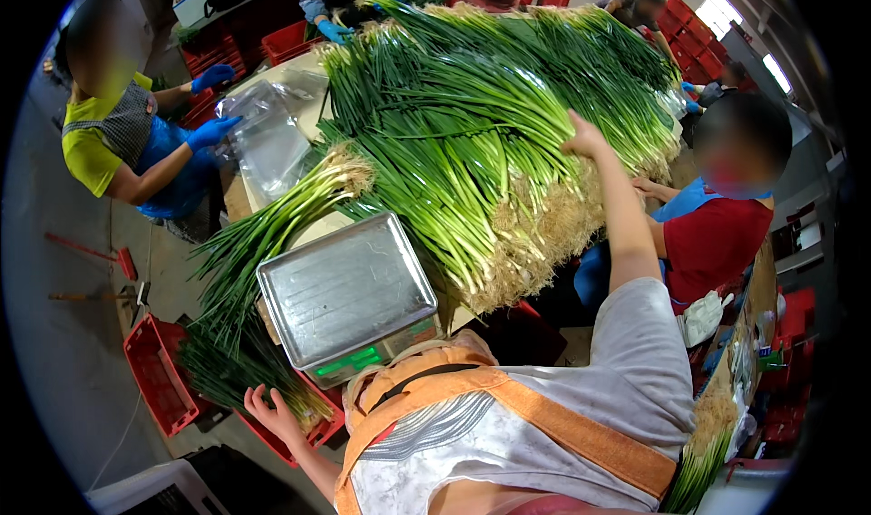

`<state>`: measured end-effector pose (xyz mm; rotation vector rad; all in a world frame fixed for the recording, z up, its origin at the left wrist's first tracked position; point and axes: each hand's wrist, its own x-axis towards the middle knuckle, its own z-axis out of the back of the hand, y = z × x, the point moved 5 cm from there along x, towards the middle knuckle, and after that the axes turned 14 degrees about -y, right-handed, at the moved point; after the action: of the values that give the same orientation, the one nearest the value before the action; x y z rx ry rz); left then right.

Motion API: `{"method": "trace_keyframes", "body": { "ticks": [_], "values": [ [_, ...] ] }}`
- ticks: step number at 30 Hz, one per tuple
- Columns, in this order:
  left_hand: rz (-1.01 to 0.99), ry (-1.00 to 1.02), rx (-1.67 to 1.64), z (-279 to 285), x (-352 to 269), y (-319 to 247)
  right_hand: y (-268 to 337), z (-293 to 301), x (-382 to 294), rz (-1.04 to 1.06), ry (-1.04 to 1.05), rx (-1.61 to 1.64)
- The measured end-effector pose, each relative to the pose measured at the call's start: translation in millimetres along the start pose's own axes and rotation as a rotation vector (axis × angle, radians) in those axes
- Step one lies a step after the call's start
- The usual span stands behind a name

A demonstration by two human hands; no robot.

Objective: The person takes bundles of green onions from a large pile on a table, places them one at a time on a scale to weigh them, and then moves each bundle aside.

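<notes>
My right hand is closed around the white stems of a bunch of green onions, near the roots, over a large heap of green onions on the table. Below and left, my left hand is held with fingers apart and nothing in it, beside a red crate of green onions. In front of me stands a scale with an empty steel tray and a lit green display. A separate bunch of green onions lies behind the tray, its roots pointing right.
A person in blue gloves stands at the left, by clear plastic bags. At the right sits a person in a red shirt. Other people work at the far side. An empty-looking red crate stands on the floor at lower left.
</notes>
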<state>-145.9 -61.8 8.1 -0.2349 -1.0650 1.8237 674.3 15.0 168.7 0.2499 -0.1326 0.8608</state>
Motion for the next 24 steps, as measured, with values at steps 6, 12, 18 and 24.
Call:
{"method": "trace_keyframes", "body": {
  "ticks": [6, 12, 18, 24],
  "values": [
    [-0.067, 0.01, -0.016, -8, 6, -2, 38, -10, -15, 0.021, 0.039, -0.367],
    [-0.057, 0.006, 0.03, 6, 0, -5, 54, 13, -22, 0.088, 0.013, -0.096],
    [-0.081, -0.012, 0.04, 7, -5, 5, 62, -23, -49, -0.057, 0.224, -0.043],
    [-0.085, -0.007, 0.029, 6, 3, -1, 84, 67, -56, -0.069, -0.045, 0.367]
  ]
}}
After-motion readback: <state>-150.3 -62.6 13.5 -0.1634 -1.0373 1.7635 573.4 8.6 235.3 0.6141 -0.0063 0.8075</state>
